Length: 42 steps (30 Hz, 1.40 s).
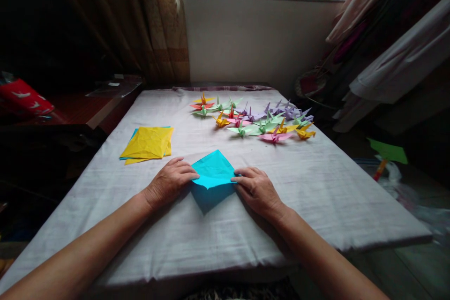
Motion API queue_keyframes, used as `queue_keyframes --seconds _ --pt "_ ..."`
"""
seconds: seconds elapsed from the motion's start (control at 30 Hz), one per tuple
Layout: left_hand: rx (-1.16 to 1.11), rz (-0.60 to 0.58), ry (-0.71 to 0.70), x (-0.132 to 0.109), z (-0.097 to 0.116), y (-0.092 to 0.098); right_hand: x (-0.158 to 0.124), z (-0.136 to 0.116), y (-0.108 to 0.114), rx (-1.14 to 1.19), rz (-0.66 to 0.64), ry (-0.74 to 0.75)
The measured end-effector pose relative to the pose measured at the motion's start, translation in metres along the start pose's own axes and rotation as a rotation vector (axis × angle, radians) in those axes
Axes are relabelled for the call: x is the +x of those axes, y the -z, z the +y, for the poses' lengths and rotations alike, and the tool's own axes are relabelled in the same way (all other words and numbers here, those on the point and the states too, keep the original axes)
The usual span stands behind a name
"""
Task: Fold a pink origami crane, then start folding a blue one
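Note:
A blue sheet of origami paper [213,168] lies in front of me on the cloth-covered table, one corner pointing away. Its near part is lifted and bent up, with a darker blue corner showing beneath. My left hand [173,177] grips the left corner, fingertips pressed on the paper. At the right corner, my right hand [258,188] pinches the paper between thumb and fingers. To the left of my left hand rests a small stack of yellow and blue paper sheets [151,143].
Folded paper cranes [262,119] in several colours stand in a group at the far right of the table [337,206]. A brown side table [77,110] adjoins on the left. Clothes [397,65] hang at the right; a curtain [154,18] hangs behind.

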<state>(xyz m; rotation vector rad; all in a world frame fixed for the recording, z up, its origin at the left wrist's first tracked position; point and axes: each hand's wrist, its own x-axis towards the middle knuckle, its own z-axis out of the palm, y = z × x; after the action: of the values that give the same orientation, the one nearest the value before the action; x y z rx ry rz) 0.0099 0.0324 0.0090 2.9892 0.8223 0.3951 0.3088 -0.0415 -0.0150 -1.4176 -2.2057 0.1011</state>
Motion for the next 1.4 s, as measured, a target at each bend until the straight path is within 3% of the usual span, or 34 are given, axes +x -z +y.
queue_keyframes --seconds 0.17,0.33,0.47,0.6,0.83,1.4 --pt "-0.174 0.054 0.265 0.001 0.004 -0.005 0.017 -0.008 0.008 -0.037 -0.109 -0.223" --pt "-0.152 0.124 0.438 0.009 0.008 -0.011 0.023 -0.010 0.004 -0.066 -0.069 -0.357" --pt "0.056 0.198 0.348 0.017 0.024 -0.014 0.018 -0.010 -0.003 -0.041 0.017 -0.340" --pt "0.070 0.094 0.118 0.028 0.046 -0.021 0.015 -0.011 -0.007 -0.053 0.044 -0.313" --pt "-0.047 -0.067 0.118 0.032 0.048 -0.039 0.014 -0.011 -0.006 -0.028 0.051 -0.273" --pt "-0.157 -0.114 0.106 0.035 0.044 -0.032 0.014 -0.010 -0.004 0.012 0.018 -0.260"
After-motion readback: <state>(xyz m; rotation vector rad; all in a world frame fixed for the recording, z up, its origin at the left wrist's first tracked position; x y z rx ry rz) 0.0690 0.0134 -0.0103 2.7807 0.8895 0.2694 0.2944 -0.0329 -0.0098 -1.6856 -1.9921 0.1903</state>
